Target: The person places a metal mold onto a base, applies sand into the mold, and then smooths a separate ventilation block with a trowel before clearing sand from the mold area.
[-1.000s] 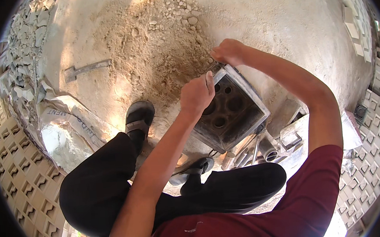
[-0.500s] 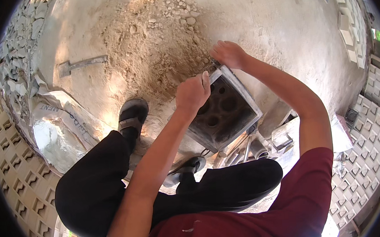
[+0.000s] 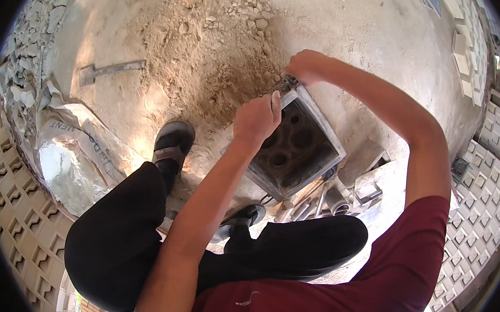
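Observation:
A square dark metal mould point(image 3: 325, 126) with a raised rim and round recesses in its floor sits tilted on the ground in front of me. My left hand point(image 3: 257, 119) is closed around its left rim, thumb pointing up. At the far corner of the mould is a small metal fitting, like a latch or hinge point(image 3: 290, 82). My right hand point(image 3: 308, 66) is just beside that fitting, its fingers curled in. Whatever those fingers hold is hidden from this view.
Loose sandy mix point(image 3: 208, 60) with pebbles lies beyond the mould. Metal pipes and tools point(image 3: 317, 200) rest near my right knee. A flat metal bar point(image 3: 113, 70) lies at left, a torn sack point(image 3: 80, 139) nearer. Stacked patterned blocks point(image 3: 21, 201) line both sides.
My right hand has curled its fingers and shifted slightly right and up at the mould's far corner. The left hand keeps its hold on the rim.

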